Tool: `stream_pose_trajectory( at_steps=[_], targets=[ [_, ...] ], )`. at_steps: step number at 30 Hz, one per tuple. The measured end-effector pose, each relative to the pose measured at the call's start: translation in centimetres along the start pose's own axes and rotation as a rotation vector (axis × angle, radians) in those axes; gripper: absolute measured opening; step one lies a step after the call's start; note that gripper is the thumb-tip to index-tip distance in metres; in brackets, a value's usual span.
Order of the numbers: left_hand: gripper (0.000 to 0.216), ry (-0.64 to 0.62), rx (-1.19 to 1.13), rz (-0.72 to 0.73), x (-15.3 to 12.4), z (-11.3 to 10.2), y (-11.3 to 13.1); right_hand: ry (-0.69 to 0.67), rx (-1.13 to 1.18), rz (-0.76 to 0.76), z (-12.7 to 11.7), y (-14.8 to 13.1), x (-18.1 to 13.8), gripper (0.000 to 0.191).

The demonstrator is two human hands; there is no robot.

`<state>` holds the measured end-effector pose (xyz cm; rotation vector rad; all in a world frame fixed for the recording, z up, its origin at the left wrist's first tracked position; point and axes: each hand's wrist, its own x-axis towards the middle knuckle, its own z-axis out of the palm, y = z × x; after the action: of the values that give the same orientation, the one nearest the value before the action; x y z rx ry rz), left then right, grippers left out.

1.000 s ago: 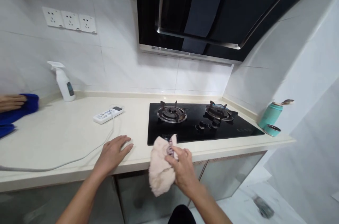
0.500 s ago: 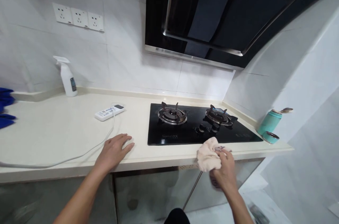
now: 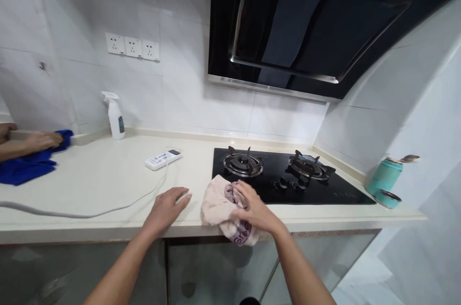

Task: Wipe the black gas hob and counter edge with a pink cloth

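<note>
— Left hand?
— Spread flat on the countertop, holding nothing.
— Right hand?
— Closed on the pink cloth, bunched beneath it at the counter edge, just right of the left hand, near the gas hob.

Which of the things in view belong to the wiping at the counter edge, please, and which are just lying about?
In use: right hand, holding the pink cloth on the counter edge beside the hob; left hand, flat on the counter.
Lying about: spray bottle, white remote with cable, teal flask and lid; another person's hand on a blue cloth.
</note>
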<state>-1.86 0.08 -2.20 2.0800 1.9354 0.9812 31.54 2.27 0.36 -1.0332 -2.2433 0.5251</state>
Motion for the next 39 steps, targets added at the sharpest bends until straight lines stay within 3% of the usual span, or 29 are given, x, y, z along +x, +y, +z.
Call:
stream_pose_trajectory(
  at_steps=[3,6,8,11,13,15,17,21,25,28,34,37,39],
  targets=[
    [0.06,0.016,-0.039,-0.062,0.3,-0.6,0.7,0.207,-0.074,0.118,-3.0,2.1,-0.2,0.05],
    [0.061,0.053,-0.055,-0.045,0.8,-0.8,3.4,0.218,-0.383,0.309,-3.3,4.6,-0.1,0.047],
    [0.062,0.043,-0.074,0.063,1.1,-0.4,6.7,0.201,-0.487,0.374,-2.3,5.9,0.0,0.045],
    [0.066,-0.093,-0.032,0.275,1.3,1.7,12.5,0.18,-0.549,0.389,-0.8,6.9,0.1,0.048],
    [0.077,-0.233,0.041,0.317,1.2,3.9,15.5,0.161,-0.575,0.385,-0.4,7.2,0.0,0.049],
    [0.088,-0.306,0.12,0.339,0.8,6.2,17.2,0.145,-0.602,0.391,-0.5,7.4,-0.2,0.05],
    [0.088,-0.275,0.168,0.378,0.1,7.9,17.5,0.129,-0.632,0.399,-0.6,7.7,-0.3,0.051],
    [0.061,-0.096,0.179,0.458,-1.8,8.5,15.8,0.118,-0.663,0.407,-0.7,8.2,-0.3,0.052],
    [0.044,-0.027,0.184,0.438,-3.3,5.6,12.5,0.117,-0.644,0.418,-0.6,8.4,-0.4,0.053],
    [0.047,-0.029,0.228,0.302,-3.7,2.0,8.5,0.107,-0.636,0.421,-0.6,8.4,-0.5,0.053],
    [0.061,0.047,0.419,-0.019,-5.3,-5.3,-2.0,0.094,-0.672,0.428,-0.3,8.6,-0.6,0.055],
    [0.071,0.095,0.483,-0.126,-6.4,-6.9,-5.2,0.079,-0.698,0.422,-0.2,8.3,-0.5,0.055],
    [0.072,0.092,0.499,-0.123,-6.8,-7.0,-5.5,0.068,-0.708,0.429,-0.2,8.0,-0.4,0.055]
  ],
)
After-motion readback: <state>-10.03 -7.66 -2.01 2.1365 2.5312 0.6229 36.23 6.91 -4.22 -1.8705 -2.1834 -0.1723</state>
